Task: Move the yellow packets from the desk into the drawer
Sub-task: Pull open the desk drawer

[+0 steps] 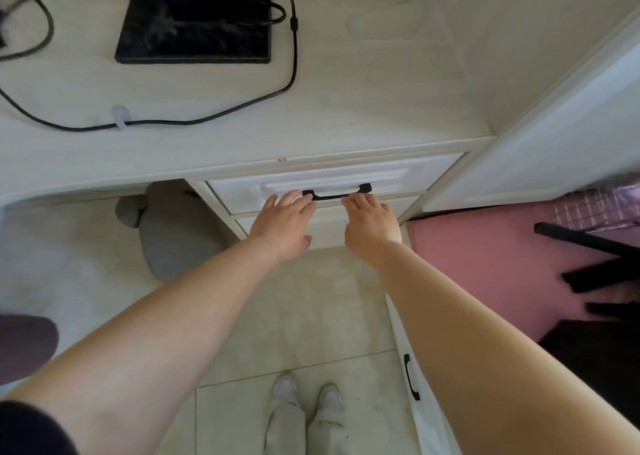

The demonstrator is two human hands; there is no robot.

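The white top drawer (pixel 398 174) under the desk edge is pushed in, its black handle (pixel 332 195) across the front. My left hand (pixel 284 226) lies flat, fingers spread, fingertips at the handle's left end. My right hand (pixel 370 226) is likewise flat, with its fingertips at the handle's right end. Neither hand holds anything. No yellow packets show on the pale desk top (pixel 346 108).
A black monitor base (pixel 194 22) and black cables (pixel 291 56) sit at the desk's back left, white cables (pixel 381 15) at the back right. A grey cushion (pixel 173 226) lies under the desk. A pink bed (pixel 485 264) and open white door (pixel 571 136) are right.
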